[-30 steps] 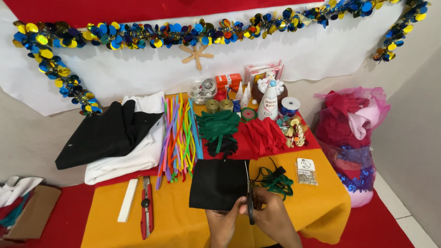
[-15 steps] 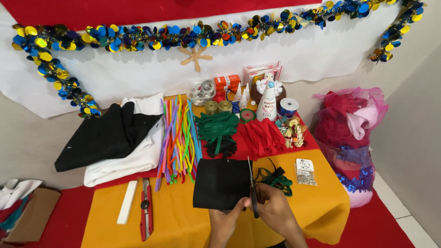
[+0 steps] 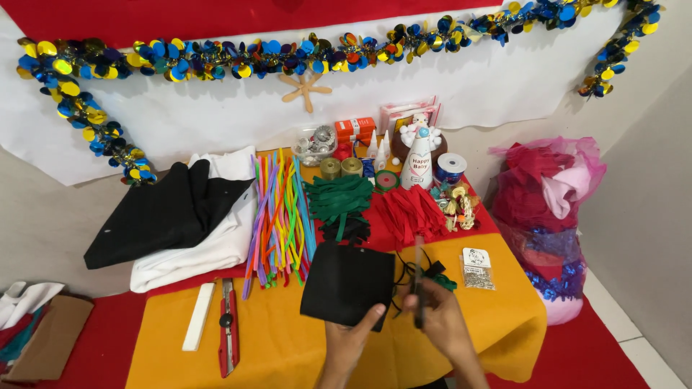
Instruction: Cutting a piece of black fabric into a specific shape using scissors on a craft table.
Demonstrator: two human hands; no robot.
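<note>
Gripping black felt's (image 3: 346,284) near edge, left hand (image 3: 351,340); right hand (image 3: 440,320) holds scissors (image 3: 418,277).

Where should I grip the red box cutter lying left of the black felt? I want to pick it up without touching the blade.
Grip the red box cutter around its middle, by the dark slider knob, coming from above with fingers on its two long sides. It lies flat on the orange tablecloth, lengthwise toward the person, beside the white bar. Which end holds the blade cannot be told, so avoid both tips.
</note>
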